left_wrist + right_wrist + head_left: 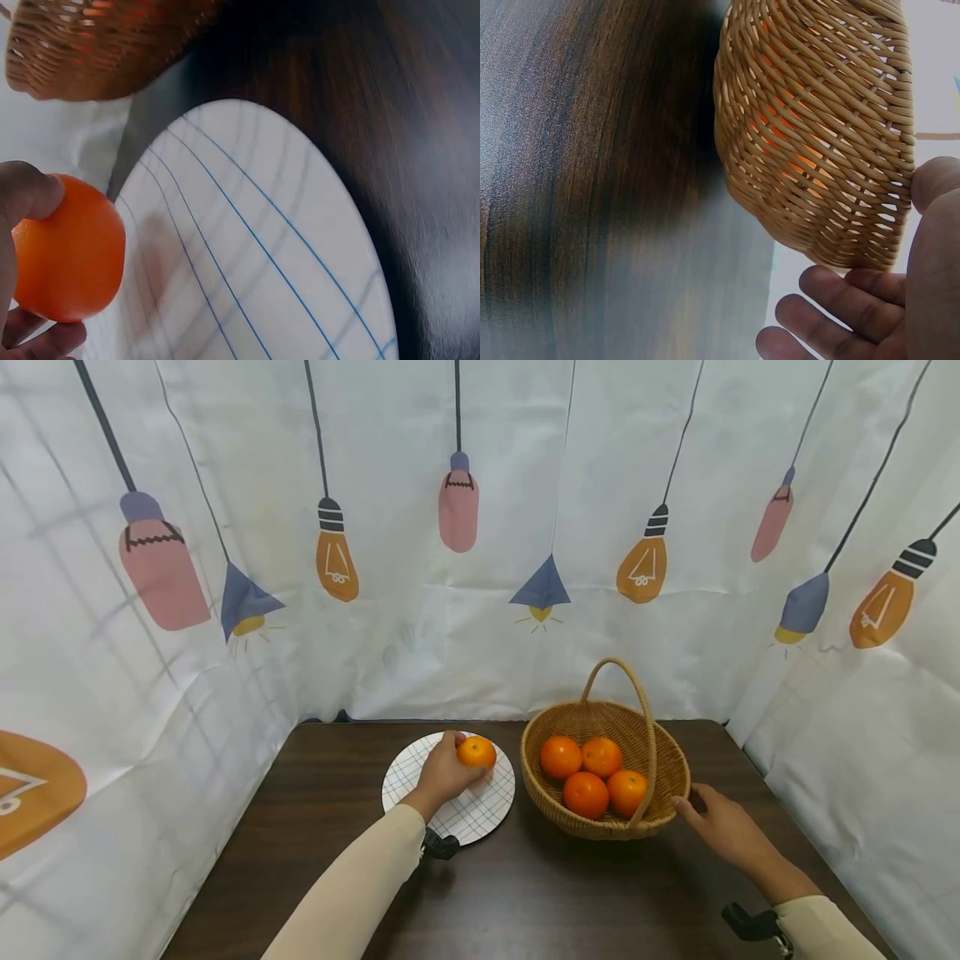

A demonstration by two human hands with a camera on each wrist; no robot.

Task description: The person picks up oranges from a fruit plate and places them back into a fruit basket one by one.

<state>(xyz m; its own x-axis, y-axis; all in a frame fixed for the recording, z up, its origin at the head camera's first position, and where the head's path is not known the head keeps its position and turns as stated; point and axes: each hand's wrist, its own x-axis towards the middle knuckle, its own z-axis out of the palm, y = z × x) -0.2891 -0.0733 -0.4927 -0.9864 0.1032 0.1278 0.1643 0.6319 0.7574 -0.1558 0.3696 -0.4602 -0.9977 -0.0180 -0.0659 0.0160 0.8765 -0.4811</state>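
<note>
My left hand point(444, 774) grips an orange point(477, 752) with the thumb on one side and fingers on the other. In the left wrist view the orange point(75, 251) hangs over the white plate point(247, 202) lined with a blue grid. The wicker basket point(551, 806) stands just right of the plate, its tall handle arching up, with several oranges point(587, 795) inside. At its right end my right hand point(723, 827) holds the rim, thumb at the edge and fingers against the outer wall. In the right wrist view, orange shows through the weave of the basket point(825, 135).
Everything stands on a dark wooden table point(315, 835). A white curtain point(390, 643) printed with hanging lamps and bulbs encloses the back and both sides of it. The plate and the basket sit side by side toward the table's far edge.
</note>
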